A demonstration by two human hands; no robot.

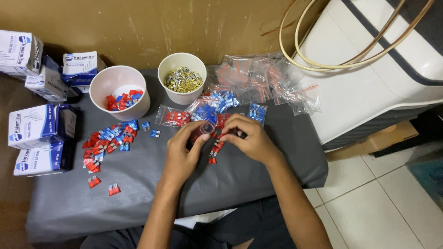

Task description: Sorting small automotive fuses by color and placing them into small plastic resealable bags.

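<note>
Both hands meet over the middle of the grey cloth (pixel 138 193): the left hand (pixel 182 154) pinches a small clear bag (pixel 206 127) with red fuses inside, thumb and fingers closed on its edge, while the right hand (pixel 249 138) curls shut around something red at the bag's mouth. What exactly sits between the right fingertips is hidden by the fingers themselves. A few red fuses (pixel 214 152) lie just below the hands, partly covered by them; their number cannot be made out.

Two white cups stand behind: the left cup (pixel 119 83) holds red and blue fuses, the right cup (pixel 181 69) a heap of small metal pieces too fine to count. A loose pile of red and blue fuses (pixel 108 140) spreads left of the hands, too jumbled to count, with two red stragglers (pixel 104 185) nearer the cloth's front.

Filled bags (pixel 207 108) lie behind the hands, and a heap of crumpled clear bags (pixel 263 80) overlaps so that no count is possible. Five white-and-blue boxes (pixel 39 124) stack at the left, one cut off by the frame edge.
</note>
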